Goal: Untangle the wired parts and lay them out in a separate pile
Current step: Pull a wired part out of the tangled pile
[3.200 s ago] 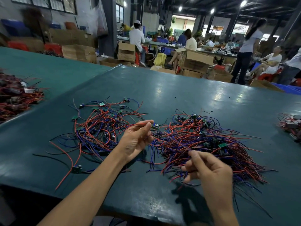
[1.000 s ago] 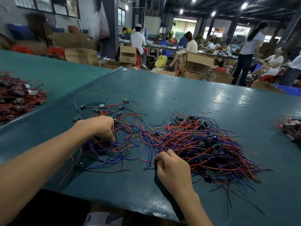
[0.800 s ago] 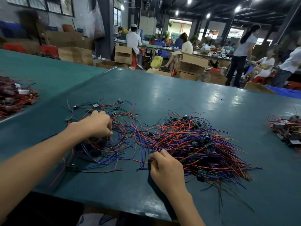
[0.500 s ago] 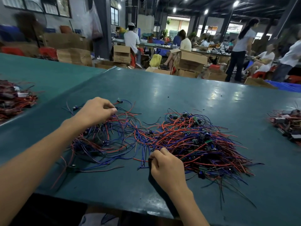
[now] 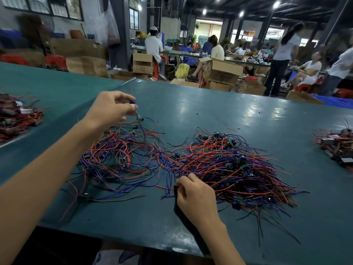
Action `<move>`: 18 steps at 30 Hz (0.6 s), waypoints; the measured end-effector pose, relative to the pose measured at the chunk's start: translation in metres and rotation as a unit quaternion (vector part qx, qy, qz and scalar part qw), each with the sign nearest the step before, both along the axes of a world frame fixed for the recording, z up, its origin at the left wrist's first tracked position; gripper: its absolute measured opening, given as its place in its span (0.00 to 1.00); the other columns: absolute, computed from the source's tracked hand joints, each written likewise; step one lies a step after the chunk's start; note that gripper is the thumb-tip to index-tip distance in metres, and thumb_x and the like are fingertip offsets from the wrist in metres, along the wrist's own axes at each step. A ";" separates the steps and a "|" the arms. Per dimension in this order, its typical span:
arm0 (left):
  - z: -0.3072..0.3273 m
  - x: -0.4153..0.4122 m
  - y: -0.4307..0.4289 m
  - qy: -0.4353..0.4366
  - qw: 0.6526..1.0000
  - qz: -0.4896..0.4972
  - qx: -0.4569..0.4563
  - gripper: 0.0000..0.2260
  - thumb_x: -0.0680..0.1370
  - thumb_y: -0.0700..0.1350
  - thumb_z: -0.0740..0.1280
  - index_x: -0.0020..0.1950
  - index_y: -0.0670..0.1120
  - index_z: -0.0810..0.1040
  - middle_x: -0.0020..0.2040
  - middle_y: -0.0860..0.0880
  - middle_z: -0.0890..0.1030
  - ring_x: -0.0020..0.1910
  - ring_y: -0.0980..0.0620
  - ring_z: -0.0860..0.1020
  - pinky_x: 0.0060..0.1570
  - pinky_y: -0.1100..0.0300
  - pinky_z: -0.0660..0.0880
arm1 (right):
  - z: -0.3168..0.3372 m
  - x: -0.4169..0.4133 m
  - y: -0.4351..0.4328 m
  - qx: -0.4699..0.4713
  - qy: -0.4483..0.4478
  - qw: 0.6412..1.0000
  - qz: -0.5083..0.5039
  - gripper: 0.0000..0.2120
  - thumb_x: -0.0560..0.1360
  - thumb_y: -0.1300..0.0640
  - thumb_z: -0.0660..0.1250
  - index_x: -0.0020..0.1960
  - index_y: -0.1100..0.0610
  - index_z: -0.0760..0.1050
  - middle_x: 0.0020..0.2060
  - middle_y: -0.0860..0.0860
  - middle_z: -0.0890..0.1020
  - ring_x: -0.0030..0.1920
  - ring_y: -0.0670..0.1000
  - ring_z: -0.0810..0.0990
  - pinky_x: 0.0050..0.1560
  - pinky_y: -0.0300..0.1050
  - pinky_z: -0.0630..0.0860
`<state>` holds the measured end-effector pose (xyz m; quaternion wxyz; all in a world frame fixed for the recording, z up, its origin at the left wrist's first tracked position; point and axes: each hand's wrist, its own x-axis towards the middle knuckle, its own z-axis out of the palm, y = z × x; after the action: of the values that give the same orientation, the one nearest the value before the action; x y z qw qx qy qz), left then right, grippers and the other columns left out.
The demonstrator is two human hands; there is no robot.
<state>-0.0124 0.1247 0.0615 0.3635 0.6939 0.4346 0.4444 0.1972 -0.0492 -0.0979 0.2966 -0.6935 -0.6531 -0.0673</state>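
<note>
Left hand [image 5: 112, 109] has lifted off left pile [image 5: 118, 159], pinching one wired part [image 5: 140, 117], 11 o'clock on desk [image 5: 210, 111]; right hand [image 5: 194, 196], 6 o'clock, fingers curled gripping tangle [image 5: 238, 169].

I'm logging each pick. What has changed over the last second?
The left hand rose off the left pile and moved toward the far side. It now pinches a wired part whose wires trail down to that pile. The right hand stayed gripping wires at the near edge of the right pile. Both piles kept their places.
</note>
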 end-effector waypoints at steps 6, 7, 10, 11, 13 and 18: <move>0.006 0.008 -0.015 -0.130 0.984 -0.123 -0.026 0.25 0.70 0.38 0.79 0.64 0.45 0.74 0.54 0.41 0.86 0.57 0.42 0.84 0.57 0.49 0.79 | -0.002 -0.001 -0.001 0.030 0.007 1.000 0.006 0.08 0.73 0.57 0.63 0.45 0.53 0.81 0.38 0.48 0.78 0.33 0.54 0.78 0.28 0.44 0.69; 0.003 0.012 -0.018 -0.149 0.978 -0.139 -0.042 0.26 0.67 0.37 0.80 0.63 0.45 0.75 0.55 0.38 0.85 0.57 0.39 0.83 0.59 0.46 0.78 | -0.001 -0.002 -0.001 0.052 0.011 0.999 0.008 0.07 0.73 0.58 0.64 0.47 0.53 0.81 0.39 0.48 0.79 0.33 0.54 0.78 0.28 0.43 0.69; -0.009 0.024 -0.027 -0.192 0.963 -0.172 -0.080 0.27 0.64 0.36 0.79 0.61 0.44 0.75 0.57 0.36 0.83 0.57 0.36 0.82 0.61 0.43 0.77 | 0.000 -0.003 -0.005 0.142 0.073 0.987 0.020 0.11 0.74 0.63 0.69 0.56 0.56 0.82 0.46 0.49 0.85 0.39 0.50 0.83 0.34 0.42 0.77; -0.014 0.028 -0.029 -0.204 0.958 -0.180 -0.086 0.28 0.64 0.36 0.79 0.62 0.43 0.74 0.55 0.38 0.83 0.56 0.37 0.83 0.59 0.44 0.79 | 0.001 -0.002 -0.005 0.173 0.108 0.979 0.026 0.12 0.75 0.63 0.69 0.58 0.58 0.81 0.48 0.49 0.86 0.41 0.48 0.84 0.39 0.40 0.79; -0.025 0.033 -0.034 -0.231 0.948 -0.194 -0.099 0.33 0.64 0.36 0.79 0.66 0.44 0.71 0.52 0.42 0.85 0.52 0.40 0.84 0.50 0.50 0.83 | 0.007 -0.001 -0.006 0.221 0.171 0.960 0.035 0.12 0.77 0.63 0.67 0.60 0.60 0.81 0.49 0.50 0.86 0.44 0.45 0.84 0.45 0.35 0.78; -0.058 0.047 -0.054 -0.209 0.944 -0.229 -0.112 0.47 0.63 0.40 0.83 0.76 0.52 0.62 0.54 0.40 0.85 0.52 0.39 0.85 0.47 0.52 0.82 | 0.048 -0.007 0.004 0.243 0.292 0.924 0.046 0.11 0.81 0.50 0.64 0.51 0.55 0.82 0.43 0.46 0.82 0.44 0.45 0.81 0.46 0.37 0.74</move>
<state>0.0346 0.0710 0.0037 0.6135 0.6212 0.2256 0.4323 0.1899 -0.0456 -0.0503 0.6365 -0.5584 -0.5320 -0.0048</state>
